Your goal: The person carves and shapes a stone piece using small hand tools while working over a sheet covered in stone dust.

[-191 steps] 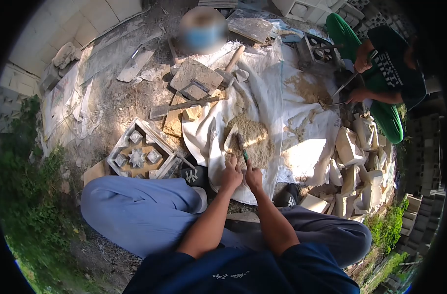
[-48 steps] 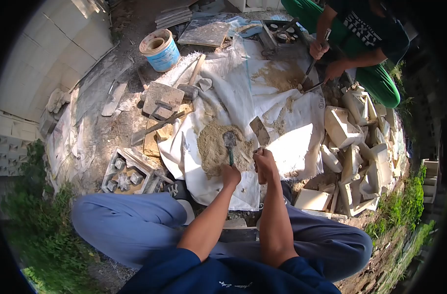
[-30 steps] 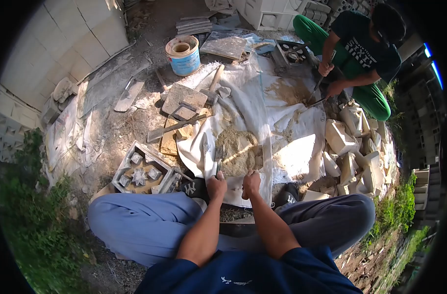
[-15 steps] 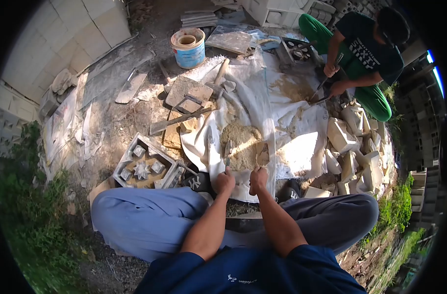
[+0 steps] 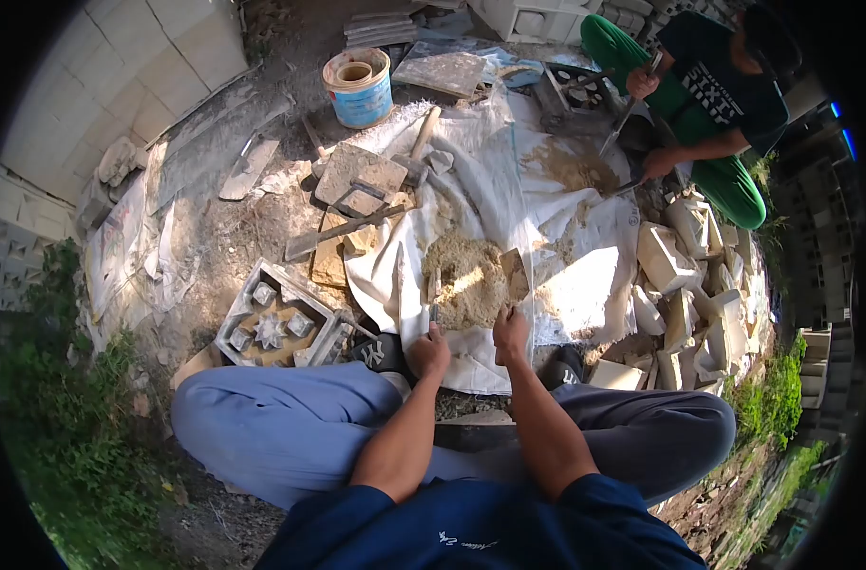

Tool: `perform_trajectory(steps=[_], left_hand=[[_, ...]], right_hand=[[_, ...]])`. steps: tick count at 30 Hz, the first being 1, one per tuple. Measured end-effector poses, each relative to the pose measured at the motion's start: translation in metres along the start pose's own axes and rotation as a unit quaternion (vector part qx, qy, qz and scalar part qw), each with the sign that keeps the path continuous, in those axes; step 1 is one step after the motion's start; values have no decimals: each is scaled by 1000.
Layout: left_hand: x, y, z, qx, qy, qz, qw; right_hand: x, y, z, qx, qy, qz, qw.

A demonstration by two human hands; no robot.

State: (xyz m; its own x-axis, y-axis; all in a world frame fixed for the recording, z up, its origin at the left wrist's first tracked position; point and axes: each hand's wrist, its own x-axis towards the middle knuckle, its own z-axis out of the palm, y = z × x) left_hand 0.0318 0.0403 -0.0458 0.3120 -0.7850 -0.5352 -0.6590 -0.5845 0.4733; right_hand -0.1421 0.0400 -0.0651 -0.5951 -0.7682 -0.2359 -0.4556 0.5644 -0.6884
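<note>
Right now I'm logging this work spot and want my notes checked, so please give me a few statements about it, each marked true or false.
1. The left hand and right hand are apart. True.
2. The right hand is empty. False: it holds a trowel.
3. The sand lies on a white sheet. True.
4. The blue bucket stands upright. True.
5. The left hand holds the blue bucket. False: it holds another tool.

Sunlight glares off the sheet (image 5: 585, 293) near its lower right corner and streaks the sand (image 5: 473, 274) amid shade. Distortion curves the wall (image 5: 153, 81); blackness fills the view's corners.
</note>
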Motion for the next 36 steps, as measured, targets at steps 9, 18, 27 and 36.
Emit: perform_trajectory(steps=[9, 18, 27, 36], left_hand=[[9, -5, 6, 52, 10, 22, 998], [16, -9, -1, -207, -114, -86, 968], [19, -10, 5, -43, -6, -12, 999], [32, -22, 25, -109, 3, -28, 994]], right_hand=[[83, -35, -11, -68, -84, -102, 989], [36, -16, 21, -26, -143, -165, 975], [-4, -9, -14, 27, -128, -200, 971], [-31, -10, -14, -51, -120, -131, 983]])
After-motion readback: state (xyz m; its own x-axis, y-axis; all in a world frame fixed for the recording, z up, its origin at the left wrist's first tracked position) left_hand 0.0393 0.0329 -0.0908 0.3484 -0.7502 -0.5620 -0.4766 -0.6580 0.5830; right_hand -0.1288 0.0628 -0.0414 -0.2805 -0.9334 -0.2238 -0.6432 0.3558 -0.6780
